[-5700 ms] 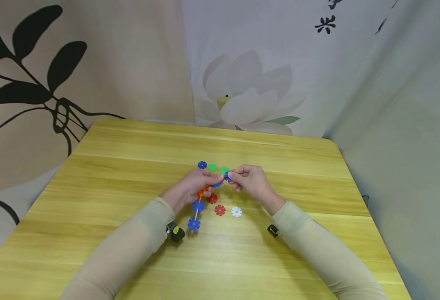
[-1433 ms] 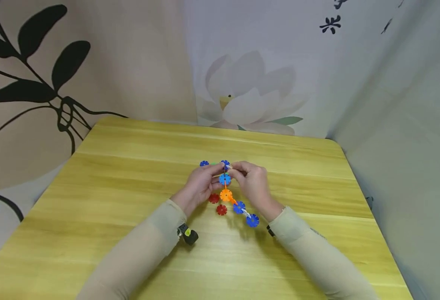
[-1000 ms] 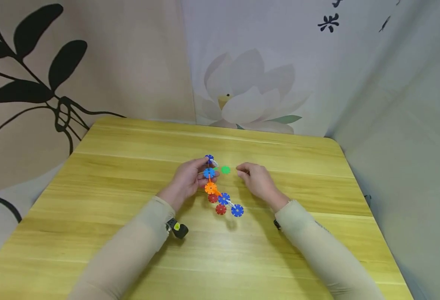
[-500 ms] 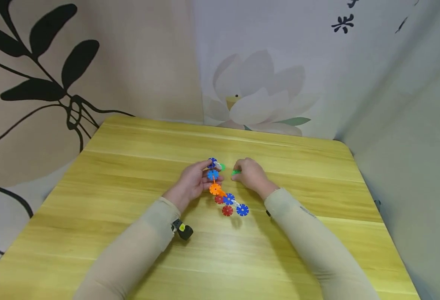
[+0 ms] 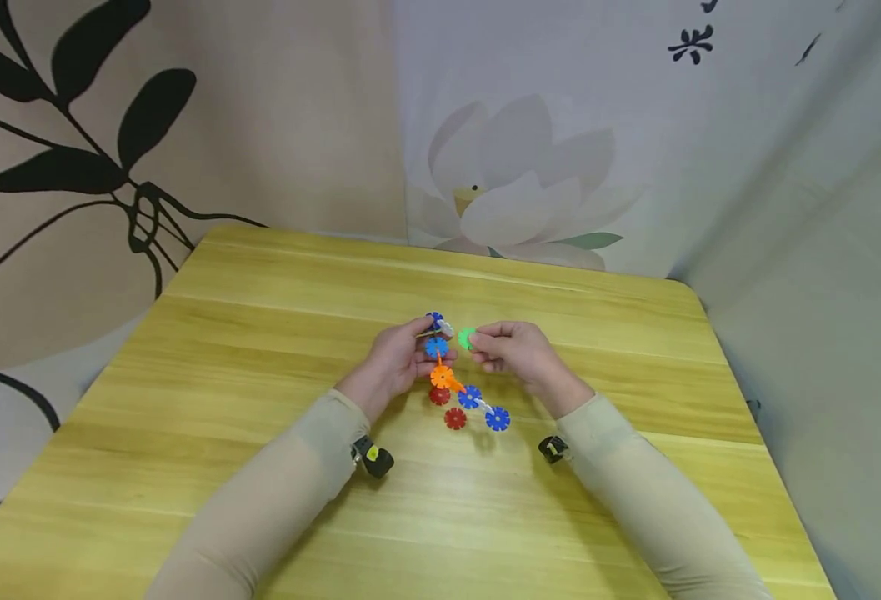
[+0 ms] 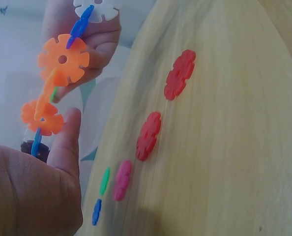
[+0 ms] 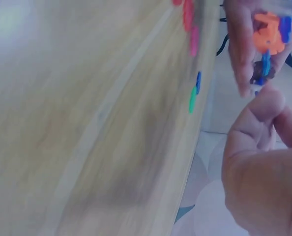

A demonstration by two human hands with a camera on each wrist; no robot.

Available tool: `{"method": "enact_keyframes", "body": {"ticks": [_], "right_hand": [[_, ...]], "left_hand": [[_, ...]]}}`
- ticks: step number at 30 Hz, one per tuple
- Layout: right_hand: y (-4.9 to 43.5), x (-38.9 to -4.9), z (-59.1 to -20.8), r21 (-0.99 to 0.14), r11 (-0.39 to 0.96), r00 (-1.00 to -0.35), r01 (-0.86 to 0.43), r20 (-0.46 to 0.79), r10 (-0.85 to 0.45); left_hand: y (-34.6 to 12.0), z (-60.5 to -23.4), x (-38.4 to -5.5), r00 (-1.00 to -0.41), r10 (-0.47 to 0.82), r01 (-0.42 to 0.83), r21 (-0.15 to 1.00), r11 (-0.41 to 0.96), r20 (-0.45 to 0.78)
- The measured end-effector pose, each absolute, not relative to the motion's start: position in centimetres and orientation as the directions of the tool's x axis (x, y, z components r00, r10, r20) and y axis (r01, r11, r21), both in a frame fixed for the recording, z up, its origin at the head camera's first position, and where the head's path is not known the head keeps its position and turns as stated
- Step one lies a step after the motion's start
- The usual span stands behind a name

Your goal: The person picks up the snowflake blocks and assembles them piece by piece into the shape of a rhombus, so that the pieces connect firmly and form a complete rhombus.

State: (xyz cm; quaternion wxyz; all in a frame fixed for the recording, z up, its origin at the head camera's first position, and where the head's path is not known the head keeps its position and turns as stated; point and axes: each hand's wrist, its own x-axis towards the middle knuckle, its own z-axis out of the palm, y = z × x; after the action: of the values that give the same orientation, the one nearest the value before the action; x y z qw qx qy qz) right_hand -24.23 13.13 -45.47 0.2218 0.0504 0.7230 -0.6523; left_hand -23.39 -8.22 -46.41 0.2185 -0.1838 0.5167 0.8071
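My left hand [image 5: 395, 362] pinches the upper end of a chain of slotted snowflake discs, near a dark blue disc [image 5: 434, 319] with a white disc [image 5: 446, 329] joined to it. Below these hang a light blue disc [image 5: 436, 347], an orange disc [image 5: 443, 377] and a blue-and-white tail ending in a blue disc [image 5: 498, 418]. Just right of the white disc, my right hand [image 5: 523, 354] pinches a loose green disc [image 5: 466, 337] between thumb and fingers. A small gap separates the two. In the right wrist view, my right hand [image 7: 264, 162] hides the green disc.
Two red discs [image 5: 455, 418] lie on the wooden table [image 5: 598, 500] beneath the chain. The left wrist view also shows a pink disc [image 6: 122, 180], a green disc [image 6: 104, 181] and a blue disc [image 6: 97, 211] lying there. A printed curtain [image 5: 297, 125] stands behind the table.
A white disc has left the table and sits on the chain's upper end. My right hand let go there, reached to the table, took a green disc and raised it beside the chain.
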Motion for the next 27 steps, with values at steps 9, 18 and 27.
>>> {"method": "enact_keyframes", "body": {"ticks": [9, 18, 27], "right_hand": [[13.02, -23.81, -45.16, -0.920, 0.075, -0.893, 0.384, -0.391, -0.220], [13.12, -23.37, -44.99, -0.914, 0.047, -0.895, 0.404, -0.405, -0.185], [13.40, -23.17, -45.09, -0.911, 0.013, -0.894, 0.412, -0.407, -0.188]], "left_hand": [[-7.62, -46.43, -23.23, -0.850, 0.156, -0.523, 0.766, -0.373, -0.504], [-7.51, -46.17, -22.68, -0.859, 0.182, -0.511, 0.791, -0.337, -0.478], [-7.28, -46.24, -22.66, -0.863, 0.217, -0.506, 0.785, -0.357, -0.457]]}}
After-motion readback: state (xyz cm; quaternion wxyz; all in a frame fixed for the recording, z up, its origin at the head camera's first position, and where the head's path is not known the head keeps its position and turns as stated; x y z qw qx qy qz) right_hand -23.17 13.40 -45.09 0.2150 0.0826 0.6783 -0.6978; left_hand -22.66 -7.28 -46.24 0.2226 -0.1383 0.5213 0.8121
